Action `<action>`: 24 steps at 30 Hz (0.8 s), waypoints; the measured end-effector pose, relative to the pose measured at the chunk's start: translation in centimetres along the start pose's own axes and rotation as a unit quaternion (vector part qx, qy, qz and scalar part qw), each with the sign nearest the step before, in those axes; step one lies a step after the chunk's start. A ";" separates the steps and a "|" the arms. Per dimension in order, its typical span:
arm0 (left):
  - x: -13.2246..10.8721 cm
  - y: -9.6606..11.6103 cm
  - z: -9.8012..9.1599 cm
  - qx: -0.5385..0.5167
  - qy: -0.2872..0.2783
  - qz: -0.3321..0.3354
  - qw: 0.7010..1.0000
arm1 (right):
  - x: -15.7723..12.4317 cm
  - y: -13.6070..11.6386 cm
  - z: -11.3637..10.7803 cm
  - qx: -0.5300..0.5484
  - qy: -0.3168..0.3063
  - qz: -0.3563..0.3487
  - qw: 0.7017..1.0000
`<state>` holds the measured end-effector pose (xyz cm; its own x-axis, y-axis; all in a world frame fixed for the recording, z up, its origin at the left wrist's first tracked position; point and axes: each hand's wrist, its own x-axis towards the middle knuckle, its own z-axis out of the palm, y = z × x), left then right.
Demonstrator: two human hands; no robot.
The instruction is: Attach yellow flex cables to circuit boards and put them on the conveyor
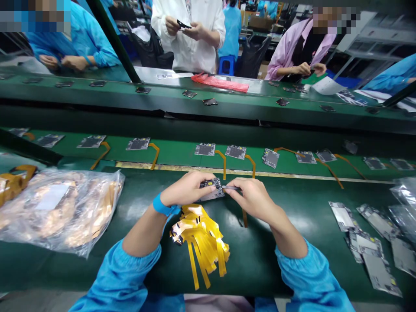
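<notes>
My left hand is closed round a small grey circuit board, holding it just above the dark green bench. My right hand pinches a thin dark tool, tweezers by the look of it, whose tip touches the board's right edge. An orange flex strip hangs down from the board under my right hand. A loose pile of yellow flex strips lies on the bench right below my left wrist, which wears a blue band.
A clear bag of copper-coloured parts lies at the left. Several boards in silver foil lie at the right. Boards with orange strips ride the green conveyor beyond. Other people work across the far belt.
</notes>
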<state>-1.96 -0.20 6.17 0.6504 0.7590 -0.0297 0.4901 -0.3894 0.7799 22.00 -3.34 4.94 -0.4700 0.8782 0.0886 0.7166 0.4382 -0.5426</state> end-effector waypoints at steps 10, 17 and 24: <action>0.7 -0.3 1.2 -0.009 0.046 -0.048 0.998 | 0.2 0.3 0.5 0.001 0.009 0.016 1.000; 1.0 -0.5 1.6 0.025 0.070 -0.093 0.993 | 0.1 0.1 0.7 0.007 -0.002 0.012 1.000; 1.2 -0.5 1.9 0.053 0.087 -0.099 0.990 | 0.1 -0.1 0.5 0.004 -0.006 0.013 1.000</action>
<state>-0.32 -0.14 4.55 0.4309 0.9004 -0.0596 0.6622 -0.2706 0.6988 21.58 -3.39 4.57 -0.4582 0.8865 0.0649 0.7241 0.4146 -0.5512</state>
